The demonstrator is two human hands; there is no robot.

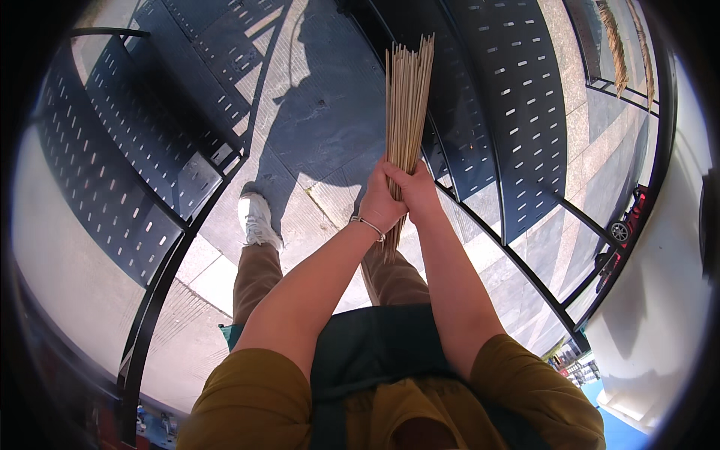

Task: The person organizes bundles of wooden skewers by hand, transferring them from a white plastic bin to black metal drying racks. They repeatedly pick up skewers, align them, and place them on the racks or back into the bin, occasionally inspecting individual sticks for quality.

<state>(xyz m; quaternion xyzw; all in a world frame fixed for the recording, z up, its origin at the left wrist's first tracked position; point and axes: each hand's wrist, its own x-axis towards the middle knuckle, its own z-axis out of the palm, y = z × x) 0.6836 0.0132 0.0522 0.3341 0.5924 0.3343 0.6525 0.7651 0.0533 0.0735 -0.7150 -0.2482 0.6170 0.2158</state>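
Note:
A thick bundle of thin wooden sticks point(408, 101) stands out in front of me, its uneven pointed ends away from my body. Both hands are wrapped around its lower part. My left hand point(384, 199), with a bracelet at the wrist, closes on it from the left. From the other side my right hand point(417, 188) grips the same bundle, and the two hands touch. The near ends of the sticks show below my palms, above my trouser leg. The fingers on the far side of the bundle are hidden.
Black metal racks with slotted shelves stand on the left point(121, 185) and on the right point(523, 135). Between them lies stone paving point(326, 208) with my shadow on it. A red wheeled vehicle point(624, 230) shows at the right, beyond the rack frame. A white surface point(647, 292) is at the far right.

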